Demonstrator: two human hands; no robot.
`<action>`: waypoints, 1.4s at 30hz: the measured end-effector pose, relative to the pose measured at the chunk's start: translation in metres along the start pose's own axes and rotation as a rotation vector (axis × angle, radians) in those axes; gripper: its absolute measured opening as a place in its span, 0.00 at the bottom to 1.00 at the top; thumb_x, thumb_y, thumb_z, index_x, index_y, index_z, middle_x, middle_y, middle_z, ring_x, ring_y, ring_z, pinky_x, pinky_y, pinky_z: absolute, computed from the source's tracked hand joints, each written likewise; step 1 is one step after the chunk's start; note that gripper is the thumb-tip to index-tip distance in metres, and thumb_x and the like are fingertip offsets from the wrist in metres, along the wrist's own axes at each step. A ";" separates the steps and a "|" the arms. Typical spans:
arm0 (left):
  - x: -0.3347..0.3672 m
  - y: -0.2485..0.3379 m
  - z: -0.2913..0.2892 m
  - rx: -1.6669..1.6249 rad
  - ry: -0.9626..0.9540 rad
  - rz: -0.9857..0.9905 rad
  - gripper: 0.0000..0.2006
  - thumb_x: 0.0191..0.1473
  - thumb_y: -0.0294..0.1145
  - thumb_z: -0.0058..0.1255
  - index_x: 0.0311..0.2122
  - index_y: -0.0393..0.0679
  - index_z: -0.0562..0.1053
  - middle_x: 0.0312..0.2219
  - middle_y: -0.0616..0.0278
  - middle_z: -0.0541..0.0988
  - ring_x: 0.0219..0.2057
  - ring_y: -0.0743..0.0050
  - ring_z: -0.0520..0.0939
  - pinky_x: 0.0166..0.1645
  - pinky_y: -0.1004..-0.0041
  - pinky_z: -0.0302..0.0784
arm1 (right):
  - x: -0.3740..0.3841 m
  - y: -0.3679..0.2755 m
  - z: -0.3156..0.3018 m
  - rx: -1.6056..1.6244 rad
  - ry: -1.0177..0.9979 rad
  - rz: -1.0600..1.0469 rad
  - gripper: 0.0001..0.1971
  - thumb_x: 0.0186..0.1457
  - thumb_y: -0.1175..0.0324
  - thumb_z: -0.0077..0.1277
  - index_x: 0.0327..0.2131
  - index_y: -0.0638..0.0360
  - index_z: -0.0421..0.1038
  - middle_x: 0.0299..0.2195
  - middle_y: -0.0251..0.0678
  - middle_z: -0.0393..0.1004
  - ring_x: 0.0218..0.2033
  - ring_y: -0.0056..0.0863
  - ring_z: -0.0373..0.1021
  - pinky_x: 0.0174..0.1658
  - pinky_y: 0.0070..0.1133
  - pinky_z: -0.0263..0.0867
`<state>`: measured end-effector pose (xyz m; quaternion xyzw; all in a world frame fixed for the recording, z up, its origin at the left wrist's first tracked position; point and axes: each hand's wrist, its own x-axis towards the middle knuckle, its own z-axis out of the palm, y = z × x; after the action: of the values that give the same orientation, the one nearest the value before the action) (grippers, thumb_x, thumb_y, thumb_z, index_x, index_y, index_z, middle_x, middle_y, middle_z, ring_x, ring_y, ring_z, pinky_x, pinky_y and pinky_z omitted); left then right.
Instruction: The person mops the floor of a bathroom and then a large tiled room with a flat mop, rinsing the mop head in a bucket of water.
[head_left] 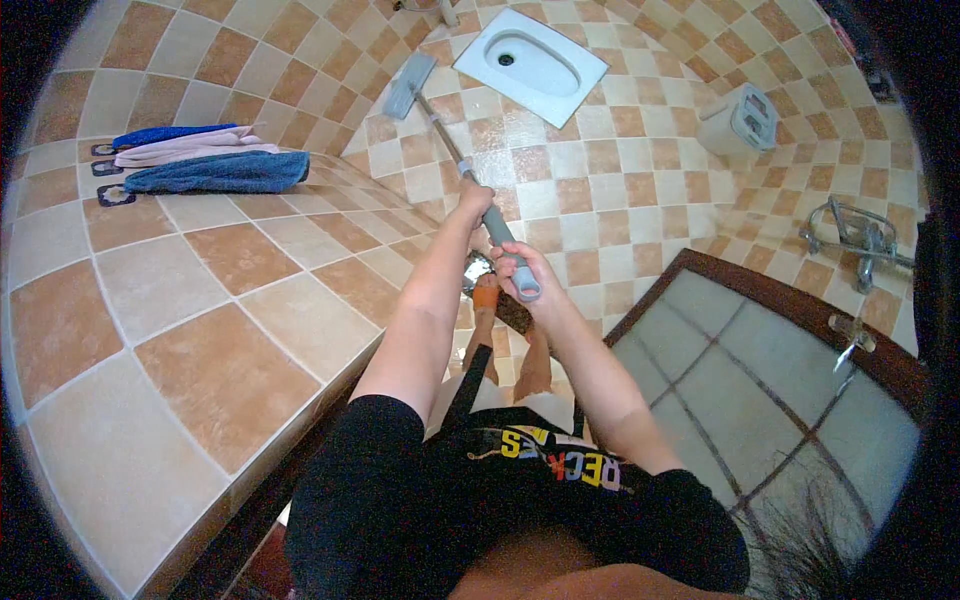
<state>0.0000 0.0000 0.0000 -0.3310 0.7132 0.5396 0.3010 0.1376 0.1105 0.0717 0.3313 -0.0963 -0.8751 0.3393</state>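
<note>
A flat mop [438,122] reaches away from me, its rectangular grey head [408,86] resting on the wet tiled floor near the left wall. My left hand [474,198] is closed around the handle about halfway along. Nearer my body, my right hand [523,266] wraps the thick grey grip close to its open round end. What lies under the fingers of both hands is partly hidden by the hands themselves. To the right of the mop head, a white squat toilet [575,80] is set into the floor.
Several towels [215,172] hang on the left tiled wall. A white lidded bin [735,122] stands at the right wall, with a shower mixer tap [868,245] nearer me. A framed glass door [690,345] is at my right. My feet in orange-strapped slippers [486,297] are below the grip.
</note>
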 end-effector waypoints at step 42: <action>-0.380 -0.062 0.188 0.698 -1.355 0.564 0.20 0.48 0.33 0.37 0.49 0.43 0.60 0.36 0.46 0.70 0.38 0.52 0.72 0.41 0.57 0.67 | -0.409 0.142 -0.008 -0.514 0.679 -0.641 0.16 0.49 0.60 0.47 0.34 0.62 0.58 0.22 0.35 0.67 0.18 0.26 0.66 0.21 0.21 0.64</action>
<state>0.2908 0.2258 0.2195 0.3724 0.5600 0.4248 0.6060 0.4434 0.2735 0.3320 0.5148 0.3425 -0.7739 0.1372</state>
